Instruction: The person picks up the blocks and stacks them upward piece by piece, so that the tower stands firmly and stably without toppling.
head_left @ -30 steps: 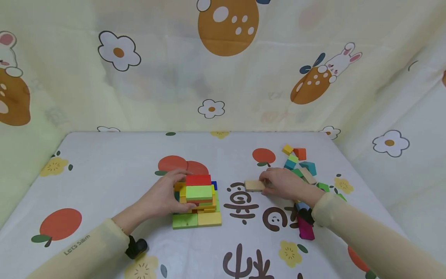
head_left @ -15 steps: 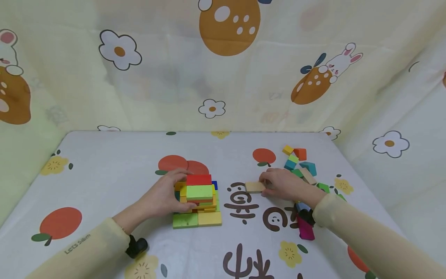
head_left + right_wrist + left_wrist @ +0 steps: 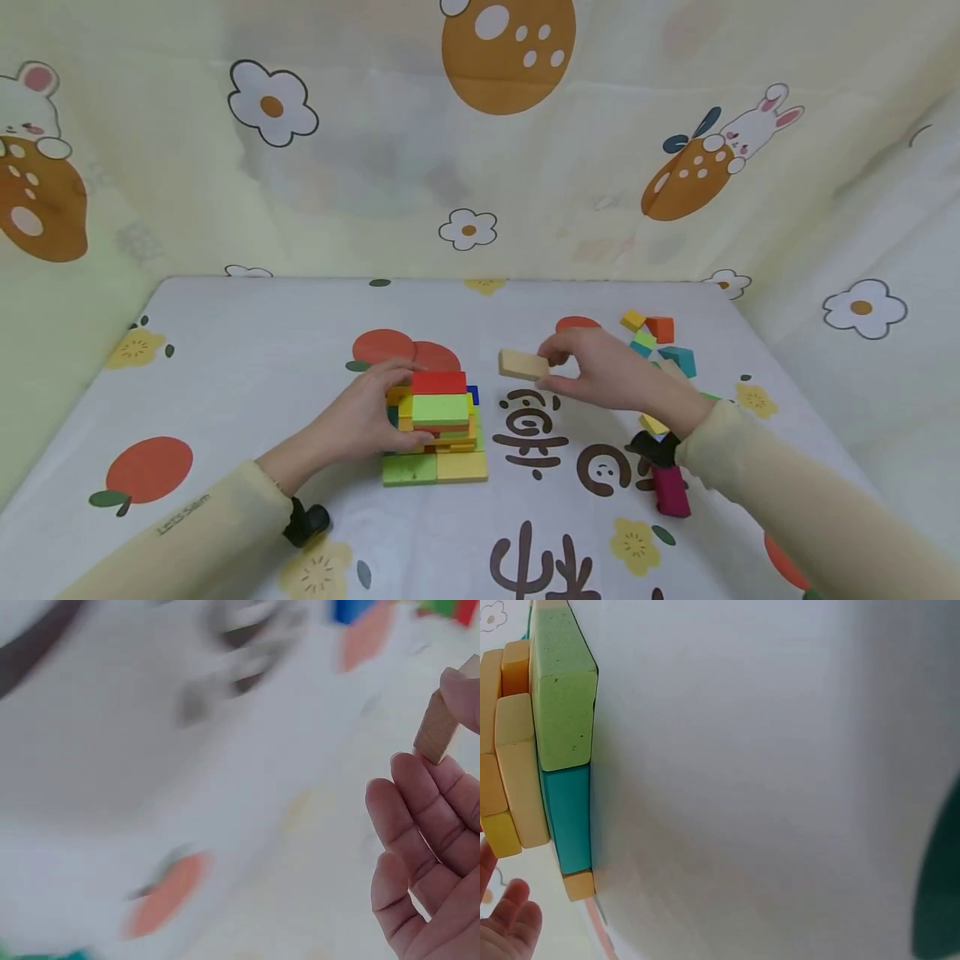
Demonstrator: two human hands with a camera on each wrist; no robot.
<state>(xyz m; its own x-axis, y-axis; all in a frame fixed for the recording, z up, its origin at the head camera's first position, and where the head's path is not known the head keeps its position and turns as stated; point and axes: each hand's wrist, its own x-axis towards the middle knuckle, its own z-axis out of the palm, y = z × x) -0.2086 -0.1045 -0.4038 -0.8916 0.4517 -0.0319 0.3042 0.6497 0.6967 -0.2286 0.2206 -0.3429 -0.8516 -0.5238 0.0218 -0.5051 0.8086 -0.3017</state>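
While the left hand (image 3: 363,421) curls round the block stack (image 3: 440,408), far fingertips hidden, the right hand (image 3: 596,371) pinches a tan block (image 3: 522,365) at its own 9 o'clock, between 2 and 3 from the left hand. Loose blocks (image 3: 677,360) lie at 1 to 3 o'clock from the right, partly masked by hand and forearm; magenta block (image 3: 670,492) at 5. White tablecloth (image 3: 255,358): fruit, flowers, brown lettering. Cream curtain (image 3: 375,192), rabbit-printed, at 12, topmost motif cut off. Right wrist background blurred.
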